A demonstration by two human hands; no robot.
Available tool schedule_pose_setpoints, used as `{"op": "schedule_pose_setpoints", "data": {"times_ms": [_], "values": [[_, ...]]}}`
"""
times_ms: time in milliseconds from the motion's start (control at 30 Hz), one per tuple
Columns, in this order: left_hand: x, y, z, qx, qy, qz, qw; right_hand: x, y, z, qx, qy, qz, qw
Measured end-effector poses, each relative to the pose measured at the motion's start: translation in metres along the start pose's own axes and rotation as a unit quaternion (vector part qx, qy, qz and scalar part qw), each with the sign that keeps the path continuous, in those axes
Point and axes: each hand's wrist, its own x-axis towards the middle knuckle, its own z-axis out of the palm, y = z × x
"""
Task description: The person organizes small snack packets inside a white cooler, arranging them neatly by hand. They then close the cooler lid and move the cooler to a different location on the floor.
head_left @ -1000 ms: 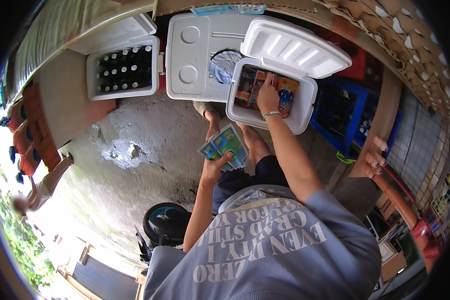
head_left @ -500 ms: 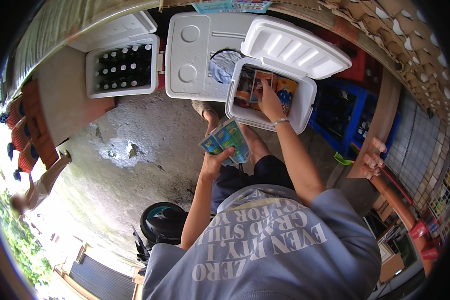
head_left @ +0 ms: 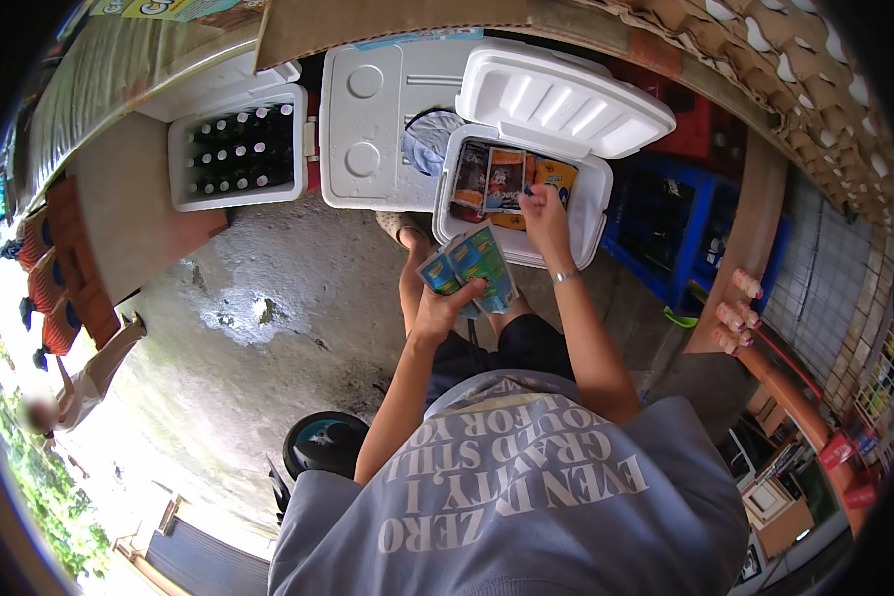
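My left hand grips a strip of green and blue sachets in front of my knees, the thumb across its face. My right hand is just over the near side of a small white cooler, thumb and fingertips pinched together. A tiny dark spot shows at those fingertips, too small to name. Inside the cooler lie an orange and white packet, a yellow packet and dark red packets. The cooler's white lid is tipped back.
Left of the small cooler are a large closed cooler and a grey-blue cloth item. Farther left, another cooler holds dark bottles. A blue crate stands at right, near small bottles on a ledge. A black round container sits behind my left arm.
My right hand has drawn back from the packets toward the cooler's near rim, its fingers now pinched. The left hand has moved slightly right with the sachets. The view has shifted a little.
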Motion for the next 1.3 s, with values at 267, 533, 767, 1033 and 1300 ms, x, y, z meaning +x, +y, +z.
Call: {"op": "schedule_pose_setpoints", "data": {"times_ms": [267, 533, 767, 1033, 1300], "values": [[-0.009, -0.047, -0.038, -0.033, 0.050, -0.013, 0.998, 0.063, 0.012, 0.073, -0.120, 0.191, -0.062, 0.972], [-0.007, -0.053, -0.040, -0.048, 0.058, -0.026, 0.997, 0.078, 0.026, 0.057, -0.200, 0.051, -0.109, 0.972], [-0.007, -0.068, -0.043, 0.006, 0.044, 0.058, 0.997, 0.029, -0.034, -0.004, -0.120, -0.062, -0.234, 0.963], [-0.011, -0.056, -0.042, -0.024, 0.040, 0.018, 0.999, 0.000, -0.024, 0.000, -0.190, -0.083, -0.299, 0.932], [-0.016, -0.057, -0.051, -0.034, 0.047, -0.050, 0.997, 0.037, 0.000, 0.037, -0.333, -0.098, -0.200, 0.916]]}}
